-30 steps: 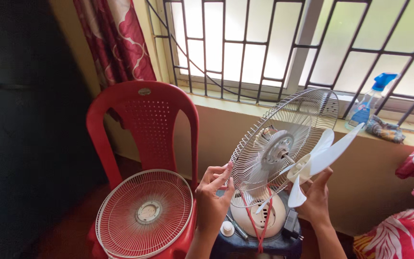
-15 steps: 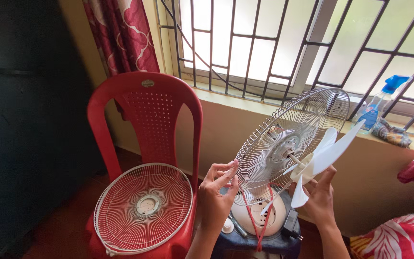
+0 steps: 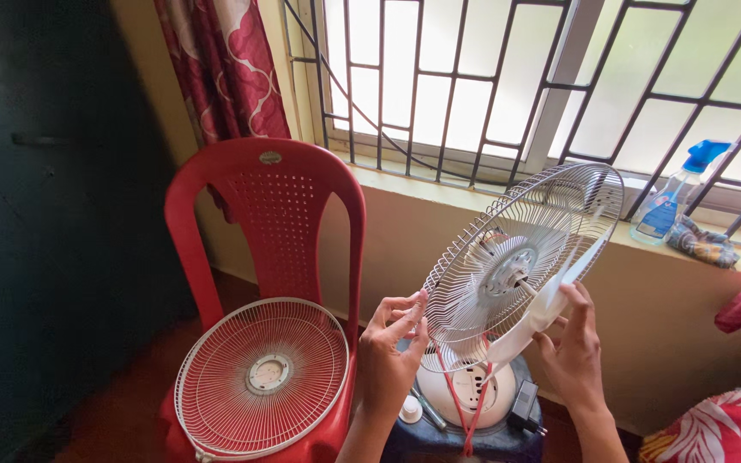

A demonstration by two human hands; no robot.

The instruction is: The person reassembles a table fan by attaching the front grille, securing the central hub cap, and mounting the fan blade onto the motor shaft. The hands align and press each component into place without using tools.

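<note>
A table fan's rear wire guard (image 3: 490,257) tilts up toward the window, with the motor hub (image 3: 510,277) at its centre. My left hand (image 3: 390,351) grips the guard's lower left rim. My right hand (image 3: 573,343) holds the white fan blade (image 3: 551,296) against the hub, seen nearly edge-on. The fan's round white base (image 3: 465,390) stands below on a dark stool (image 3: 473,437), with a red cord hanging over it.
A red plastic chair (image 3: 272,214) on the left carries the fan's front wire guard (image 3: 263,375). A blue-topped spray bottle (image 3: 671,197) and a crumpled cloth (image 3: 703,244) sit on the window sill. A small white cap (image 3: 409,409) and a black adapter (image 3: 525,407) lie on the stool.
My right hand has turned the white blade and brought it closer to the hub, so it now shows edge-on. The left hand keeps its grip on the guard.
</note>
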